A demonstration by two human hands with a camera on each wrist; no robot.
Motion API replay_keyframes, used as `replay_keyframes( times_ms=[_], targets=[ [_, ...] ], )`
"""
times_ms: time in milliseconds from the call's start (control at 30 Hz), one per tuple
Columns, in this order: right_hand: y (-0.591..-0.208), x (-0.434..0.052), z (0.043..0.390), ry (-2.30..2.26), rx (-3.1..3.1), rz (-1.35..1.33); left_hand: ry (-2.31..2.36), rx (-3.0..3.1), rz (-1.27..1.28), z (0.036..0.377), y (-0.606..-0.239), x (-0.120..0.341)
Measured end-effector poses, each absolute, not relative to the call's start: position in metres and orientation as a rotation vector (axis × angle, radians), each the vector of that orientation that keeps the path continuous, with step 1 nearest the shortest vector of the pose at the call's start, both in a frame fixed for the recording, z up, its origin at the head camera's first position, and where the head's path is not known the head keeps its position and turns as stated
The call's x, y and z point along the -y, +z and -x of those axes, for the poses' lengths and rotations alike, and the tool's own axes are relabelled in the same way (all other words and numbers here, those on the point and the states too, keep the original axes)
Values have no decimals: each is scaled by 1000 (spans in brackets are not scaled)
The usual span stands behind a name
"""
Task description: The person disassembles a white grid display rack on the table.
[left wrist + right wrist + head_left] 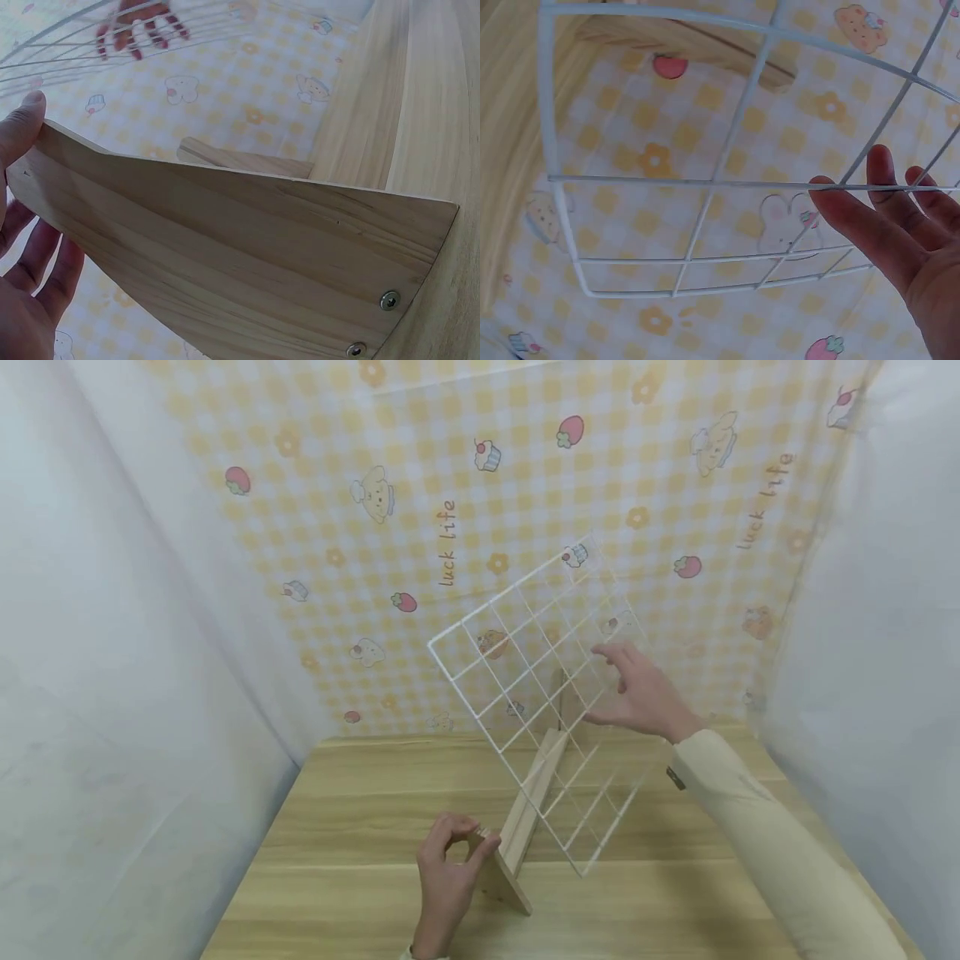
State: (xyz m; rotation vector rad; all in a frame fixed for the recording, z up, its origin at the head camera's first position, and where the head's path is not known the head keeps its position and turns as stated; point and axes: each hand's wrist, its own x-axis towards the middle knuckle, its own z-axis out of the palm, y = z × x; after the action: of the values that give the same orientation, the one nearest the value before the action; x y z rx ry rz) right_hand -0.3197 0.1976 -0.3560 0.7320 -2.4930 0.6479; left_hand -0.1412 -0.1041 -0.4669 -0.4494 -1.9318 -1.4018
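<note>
Wooden stand [525, 814] on the light wood surface [352, 827], with one white wire grid panel [540, 693] seated in its slot and leaning tilted against a cartoon-print checked backdrop [420, 485].

Left hand [447, 868]: fingers and thumb curled round the near end of the stand, pinching the triangular end piece; thumb tip [26, 112] on its upper corner in the left wrist view. Two screw heads [388, 301] visible low on that end piece.

Right hand [637, 689]: fingers straight and spread, flat against the far side of the grid panel, touching the wires without curling round them; fingers [870, 217] seen through the mesh in the right wrist view.

Progress, as a judgement: panel already lodged in the stand along its lower part, yet skewed and slanted, one corner low near the surface; squaring and settling upright seemingly not yet done, both hands engaged in steadying.

Count: one stand, one grid panel, two hands, two visible screws. Second wooden upright [564, 693] behind the mesh, only partly visible; relation to the stand unclear. White sheeting [112, 652] at either side.
</note>
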Motion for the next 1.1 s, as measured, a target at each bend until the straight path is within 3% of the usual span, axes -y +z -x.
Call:
replay_keyframes(
  times_ms=[533, 767, 1100],
  targets=[
    [-418, -258, 307, 520, 2833, -551, -1421, 1958, 415, 140, -467, 108],
    [-436, -269, 299, 498, 2836, -569, -1446, 2036, 344, 151, -493, 115],
    [-460, -282, 293, 477, 2916, -580, -1461, 1958, 440, 137, -471, 113]
  ],
)
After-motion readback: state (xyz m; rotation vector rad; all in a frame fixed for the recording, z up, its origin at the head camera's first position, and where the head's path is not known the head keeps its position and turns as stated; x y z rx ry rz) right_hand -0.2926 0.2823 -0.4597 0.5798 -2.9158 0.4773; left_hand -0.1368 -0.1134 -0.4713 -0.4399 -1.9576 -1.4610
